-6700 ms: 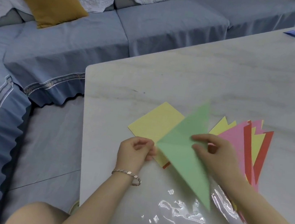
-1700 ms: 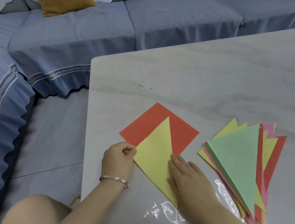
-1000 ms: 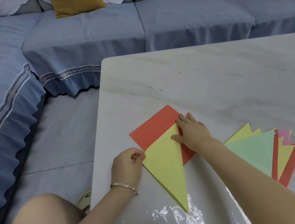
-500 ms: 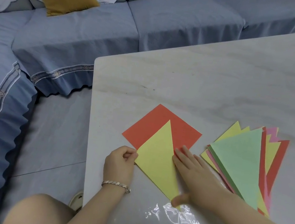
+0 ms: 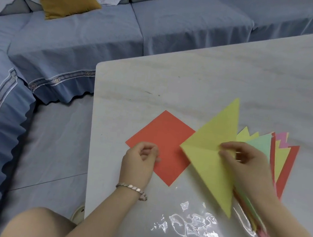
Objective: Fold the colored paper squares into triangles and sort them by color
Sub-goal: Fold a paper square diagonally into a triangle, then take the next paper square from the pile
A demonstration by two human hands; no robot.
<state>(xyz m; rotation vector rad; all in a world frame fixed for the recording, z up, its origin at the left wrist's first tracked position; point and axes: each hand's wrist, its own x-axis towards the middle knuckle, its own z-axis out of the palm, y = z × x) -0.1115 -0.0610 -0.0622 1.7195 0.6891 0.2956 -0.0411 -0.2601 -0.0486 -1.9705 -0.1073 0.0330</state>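
The left hand (image 5: 139, 161) sits with its fingers curled over the near-left corner of a flat orange-red paper square (image 5: 165, 139). The square lies unfolded on the pale marble-patterned table (image 5: 196, 87). Whether the hand actually pinches the sheet I cannot tell.

To the right, a yellow folded paper triangle (image 5: 209, 156) is raised off the table and tilted, its long point toward the person. The motion-blurred right hand (image 5: 245, 165) pinches it between thumb and fingertips near the middle of its right edge. Furthest right lies a fanned pile of folded paper triangles (image 5: 284, 162) in green, yellow, pink and red, partly under that hand.

The paper looks light and thin, just stiff enough to keep its shape from one pinch. It would probably slide on the smooth top and crease if squeezed, so a gentle grip at an edge or corner suits it.
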